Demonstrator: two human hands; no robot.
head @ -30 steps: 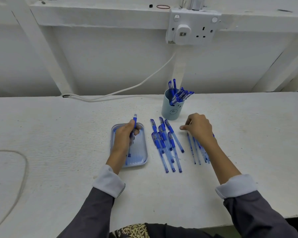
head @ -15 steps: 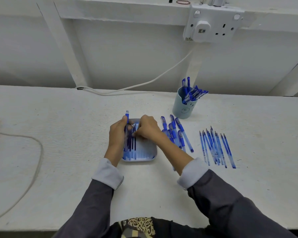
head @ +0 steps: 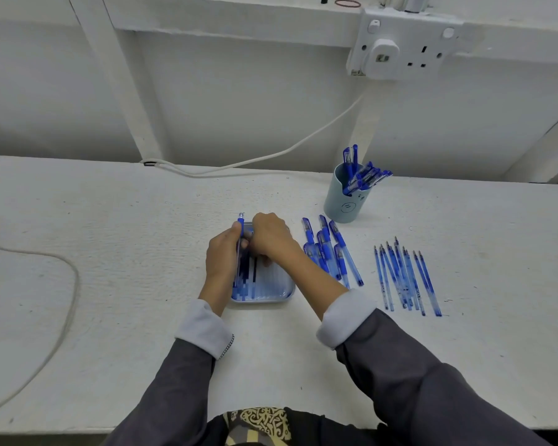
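Head view: left hand [head: 223, 259] grips a pen barrel [head: 240, 220] over the tray [head: 284, 296]. Right hand [head: 271, 236], fingers curled, digs among the refills [head: 255, 276] (pinching one? can't tell); better lift just one.

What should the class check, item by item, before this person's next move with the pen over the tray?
1. Left hand grips the pen barrel: ok.
2. Barrel sits over the tray: ok.
3. Right hand pinches a refill: cannot tell, its fingertips are hidden.
4. Refills lie in the tray: ok.
5. Cup stands upright, apart from both hands: ok.
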